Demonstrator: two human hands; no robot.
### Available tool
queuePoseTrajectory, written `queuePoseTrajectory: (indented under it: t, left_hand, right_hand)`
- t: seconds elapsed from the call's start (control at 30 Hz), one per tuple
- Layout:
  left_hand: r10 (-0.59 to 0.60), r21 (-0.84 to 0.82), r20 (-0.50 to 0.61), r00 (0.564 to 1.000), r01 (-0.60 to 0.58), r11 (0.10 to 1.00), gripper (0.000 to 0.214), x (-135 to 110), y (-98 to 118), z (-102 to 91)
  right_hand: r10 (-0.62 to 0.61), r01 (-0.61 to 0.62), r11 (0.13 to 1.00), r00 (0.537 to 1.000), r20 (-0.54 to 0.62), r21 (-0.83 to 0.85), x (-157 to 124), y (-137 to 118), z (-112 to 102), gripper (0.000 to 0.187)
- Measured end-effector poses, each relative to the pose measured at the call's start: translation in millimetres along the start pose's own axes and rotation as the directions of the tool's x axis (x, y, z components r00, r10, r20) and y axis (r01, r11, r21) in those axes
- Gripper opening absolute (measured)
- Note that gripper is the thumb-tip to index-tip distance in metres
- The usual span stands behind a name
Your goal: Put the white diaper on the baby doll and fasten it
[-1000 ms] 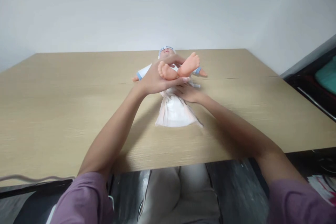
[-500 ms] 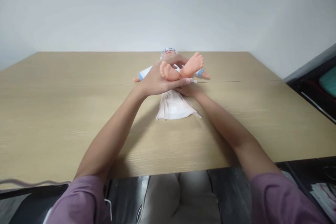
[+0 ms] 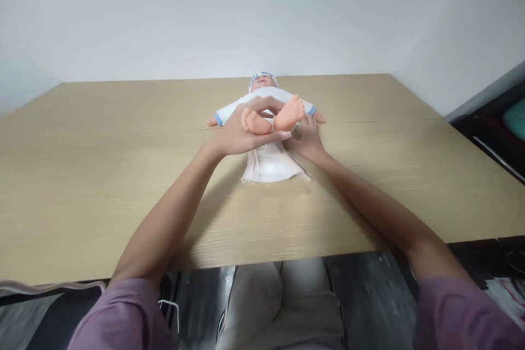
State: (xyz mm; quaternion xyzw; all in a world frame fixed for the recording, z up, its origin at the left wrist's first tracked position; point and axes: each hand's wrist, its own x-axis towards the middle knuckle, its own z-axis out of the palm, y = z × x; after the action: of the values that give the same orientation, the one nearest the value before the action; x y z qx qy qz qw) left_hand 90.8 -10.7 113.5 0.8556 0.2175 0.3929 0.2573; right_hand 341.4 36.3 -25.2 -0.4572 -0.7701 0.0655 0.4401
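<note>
A baby doll (image 3: 262, 93) in a white shirt with blue cuffs and a white cap lies on its back on the wooden table (image 3: 123, 164), head toward the wall. My left hand (image 3: 238, 134) is wrapped round both of the doll's ankles and holds its bare feet (image 3: 273, 117) raised above the table. Under the doll's bottom lies a white diaper (image 3: 270, 167), its near half spread toward me. My right hand (image 3: 305, 139) rests at the diaper's right side beside the doll's hip, its fingertips hidden behind the doll's legs.
The pale wooden table reaches to a white wall at the back. A dark shelf or bin (image 3: 492, 126) with something teal stands at the right. A white cable (image 3: 49, 287) lies by the table's near left edge. My knees show under the near edge.
The doll's legs have been lowered a little. The diaper has slid farther under the doll, away from me. My right hand has moved from under the legs to the doll's right side.
</note>
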Motion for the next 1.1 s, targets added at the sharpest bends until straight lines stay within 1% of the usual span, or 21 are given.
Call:
queuePoseTrajectory:
  t: [0.07,0.1,0.13,0.2,0.27,0.33,0.43,0.5,0.6,0.67,0.8,0.9,0.97,1.03,1.1]
  left_hand:
    - [0.064,-0.006,0.044,0.997,-0.064,0.998,0.040,-5.3,0.0,5.9]
    - [0.099,-0.008,0.067,0.993,-0.098,0.995,0.039,-8.4,0.6,8.5]
    - [0.128,-0.009,0.089,0.988,-0.127,0.992,0.040,-12.0,1.3,10.4]
    - [0.155,0.002,0.123,0.980,-0.156,0.988,0.044,-21.8,1.6,11.5]
    - [0.134,0.040,0.144,0.980,-0.141,0.989,0.050,-36.0,-1.8,8.0]
    - [0.095,0.118,0.160,0.983,-0.114,0.986,0.049,-54.8,-11.1,0.3]
    - [0.038,0.259,0.203,0.979,-0.091,0.962,0.038,-87.4,-34.5,-14.4]
    - [-0.003,0.303,0.256,0.967,-0.078,0.950,0.034,-107.2,-51.0,-22.0]
    - [-0.065,0.310,0.297,0.953,-0.031,0.950,0.044,-126.3,-65.8,-25.7]
    - [-0.102,0.313,0.293,0.951,0.006,0.950,0.049,-131.0,-67.2,-23.7]
    - [-0.134,0.318,0.313,0.940,0.029,0.948,0.044,-132.3,-61.2,-18.4]
    - [-0.167,0.327,0.343,0.924,0.050,0.944,0.045,-134.0,-57.5,-19.6]
    - [-0.199,0.330,0.361,0.911,0.075,0.941,0.047,-135.1,-54.7,-22.3]
    - [-0.221,0.324,0.372,0.901,0.097,0.941,0.046,-134.9,-50.0,-23.7]
    - [-0.247,0.325,0.368,0.897,0.125,0.938,0.039,-132.9,-43.1,-20.7]
  right_hand:
    - [-0.077,0.081,0.996,0.995,-0.069,0.048,-19.4,-17.5,-10.5,0.071]
    - [-0.119,0.126,0.989,0.989,-0.083,0.082,-28.2,-28.6,-16.3,0.070]
    - [-0.155,0.163,0.980,0.985,-0.074,0.115,-35.8,-40.0,-22.5,0.068]
    - [-0.194,0.199,0.968,0.980,-0.048,0.153,-46.5,-59.1,-36.6,0.061]
    - [-0.244,0.241,0.956,0.970,-0.003,0.167,-52.0,-66.7,-51.6,0.053]
    - [-0.324,0.310,0.937,0.943,0.073,0.159,-54.6,-59.2,-65.3,0.047]
    - [-0.436,0.423,0.900,0.875,0.212,0.108,-57.0,-30.2,-77.7,0.041]
    - [-0.434,0.437,0.898,0.853,0.291,0.057,-58.5,-12.0,-79.9,0.037]
    - [-0.341,0.370,0.929,0.866,0.365,-0.011,-60.1,-0.2,-79.3,0.036]
    - [-0.320,0.356,0.934,0.866,0.384,-0.024,-60.3,-1.1,-79.1,0.038]
    - [-0.347,0.391,0.919,0.853,0.391,-0.038,-59.9,-7.8,-81.4,0.042]
    - [-0.338,0.395,0.917,0.845,0.414,-0.057,-58.9,-11.8,-84.3,0.040]
    - [-0.335,0.385,0.922,0.842,0.424,-0.038,-57.7,-12.8,-85.8,0.039]
    - [-0.332,0.360,0.933,0.852,0.406,0.008,-55.9,-11.7,-87.1,0.039]
    - [-0.323,0.322,0.944,0.863,0.388,0.070,-53.7,-9.6,-88.9,0.044]
